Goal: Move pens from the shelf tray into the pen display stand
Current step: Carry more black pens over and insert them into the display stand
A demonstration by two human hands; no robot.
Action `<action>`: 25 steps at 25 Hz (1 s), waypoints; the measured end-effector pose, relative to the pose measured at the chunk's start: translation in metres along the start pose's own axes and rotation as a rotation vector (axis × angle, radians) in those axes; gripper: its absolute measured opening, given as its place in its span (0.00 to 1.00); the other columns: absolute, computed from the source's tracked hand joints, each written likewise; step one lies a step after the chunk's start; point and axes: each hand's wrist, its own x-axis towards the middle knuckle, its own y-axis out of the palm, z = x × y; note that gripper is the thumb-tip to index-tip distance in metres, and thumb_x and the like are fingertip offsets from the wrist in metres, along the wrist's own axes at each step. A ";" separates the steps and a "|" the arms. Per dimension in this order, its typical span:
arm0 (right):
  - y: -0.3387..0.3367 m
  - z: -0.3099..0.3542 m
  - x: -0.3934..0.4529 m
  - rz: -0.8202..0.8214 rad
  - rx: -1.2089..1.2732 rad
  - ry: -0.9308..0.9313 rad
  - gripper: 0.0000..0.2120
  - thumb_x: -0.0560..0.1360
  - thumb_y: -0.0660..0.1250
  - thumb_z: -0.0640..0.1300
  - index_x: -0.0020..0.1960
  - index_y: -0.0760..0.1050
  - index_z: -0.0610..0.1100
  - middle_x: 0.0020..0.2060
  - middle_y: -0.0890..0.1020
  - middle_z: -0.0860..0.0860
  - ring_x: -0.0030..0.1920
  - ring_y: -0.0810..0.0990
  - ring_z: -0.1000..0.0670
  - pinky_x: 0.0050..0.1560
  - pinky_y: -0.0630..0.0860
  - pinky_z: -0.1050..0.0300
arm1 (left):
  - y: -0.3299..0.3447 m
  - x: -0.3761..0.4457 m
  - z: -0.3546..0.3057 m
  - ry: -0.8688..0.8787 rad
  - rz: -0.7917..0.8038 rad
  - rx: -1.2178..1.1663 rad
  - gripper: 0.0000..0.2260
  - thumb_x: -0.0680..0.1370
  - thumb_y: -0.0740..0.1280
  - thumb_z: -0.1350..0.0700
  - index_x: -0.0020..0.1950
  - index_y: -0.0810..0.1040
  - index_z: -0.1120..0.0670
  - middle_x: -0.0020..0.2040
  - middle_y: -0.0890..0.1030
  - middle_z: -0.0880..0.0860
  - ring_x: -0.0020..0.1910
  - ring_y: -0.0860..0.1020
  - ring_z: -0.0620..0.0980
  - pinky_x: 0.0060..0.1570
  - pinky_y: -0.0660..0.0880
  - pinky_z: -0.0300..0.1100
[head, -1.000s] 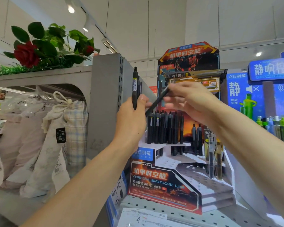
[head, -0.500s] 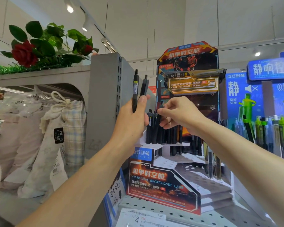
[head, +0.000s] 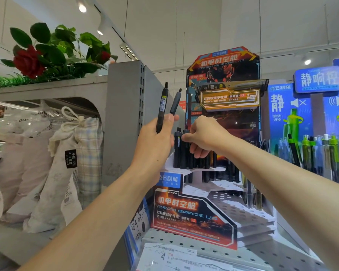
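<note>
**Two pens in my left hand, my right hand at the stand**

Nearest to me, at the bottom, lies a white paper sheet [head: 172, 257] with handwriting on the perforated shelf [head: 272, 255]; my two forearms rise over it toward the display.

My left hand [head: 155, 141] grasps two black pens; the labelled pen [head: 162, 106] stands almost upright between my thumb and fingers, and the second pen [head: 175, 102] leans to the right just beside it; both click ends point up.

My right hand [head: 200, 135] is just beside the left one, at the top row of the pen display stand [head: 196, 218]; its fingers are curled around the upper ends of the black pens in the stand [head: 181, 151], with the thumb touching one of them; I cannot tell if it pinches one pen only or several.

These pens stand upright in the holes of the upper step; the lower white steps [head: 243, 214] show open holes.

The shelf tray from the task I cannot identify in this view.

Further on the left, cloth bags [head: 67, 169] lean under a grey shelf [head: 47, 89]; a red rose [head: 28, 62] with green leaves lies on top.

On the right, green and blue pens [head: 321, 155] stand before a blue signboard [head: 318, 79].
</note>
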 end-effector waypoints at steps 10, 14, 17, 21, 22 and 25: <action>-0.024 0.007 -0.015 0.123 0.839 -0.147 0.13 0.81 0.65 0.52 0.54 0.81 0.43 0.38 0.83 0.50 0.32 0.79 0.55 0.30 0.75 0.61 | 0.002 -0.007 -0.006 -0.120 0.096 -0.036 0.10 0.85 0.58 0.47 0.56 0.79 0.45 0.32 0.72 0.49 0.23 0.65 0.41 0.21 0.63 0.30; -0.028 0.001 -0.014 -0.028 0.961 -0.175 0.11 0.81 0.67 0.44 0.56 0.78 0.36 0.44 0.83 0.46 0.36 0.82 0.54 0.35 0.80 0.62 | 0.005 -0.009 -0.011 -0.108 0.045 0.023 0.12 0.83 0.59 0.42 0.58 0.77 0.46 0.39 0.79 0.49 0.30 0.71 0.43 0.26 0.67 0.33; -0.036 -0.011 -0.014 -0.176 0.935 -0.009 0.08 0.82 0.64 0.41 0.55 0.75 0.36 0.45 0.83 0.42 0.36 0.84 0.50 0.38 0.84 0.56 | 0.003 -0.009 -0.014 -0.134 -0.027 0.031 0.23 0.80 0.55 0.32 0.55 0.75 0.49 0.44 0.75 0.47 0.44 0.72 0.47 0.48 0.75 0.48; -0.024 -0.026 -0.019 -0.142 0.532 0.008 0.06 0.82 0.65 0.40 0.51 0.75 0.38 0.37 0.81 0.43 0.35 0.84 0.49 0.38 0.85 0.53 | 0.000 -0.006 -0.014 -0.120 -0.077 -0.020 0.15 0.84 0.54 0.44 0.47 0.76 0.49 0.41 0.72 0.47 0.46 0.70 0.49 0.50 0.68 0.50; -0.021 -0.026 -0.020 -0.144 0.487 -0.006 0.05 0.82 0.65 0.41 0.52 0.75 0.38 0.39 0.82 0.42 0.36 0.84 0.47 0.38 0.85 0.53 | 0.001 -0.006 -0.013 -0.099 -0.085 0.003 0.14 0.85 0.55 0.46 0.47 0.76 0.49 0.40 0.72 0.47 0.44 0.70 0.47 0.49 0.67 0.48; -0.015 -0.027 -0.019 -0.130 0.436 -0.037 0.05 0.82 0.66 0.41 0.51 0.75 0.39 0.40 0.82 0.42 0.39 0.85 0.45 0.39 0.85 0.51 | 0.002 -0.008 -0.013 -0.065 -0.089 0.020 0.14 0.85 0.55 0.46 0.48 0.76 0.48 0.39 0.72 0.46 0.39 0.69 0.45 0.48 0.67 0.47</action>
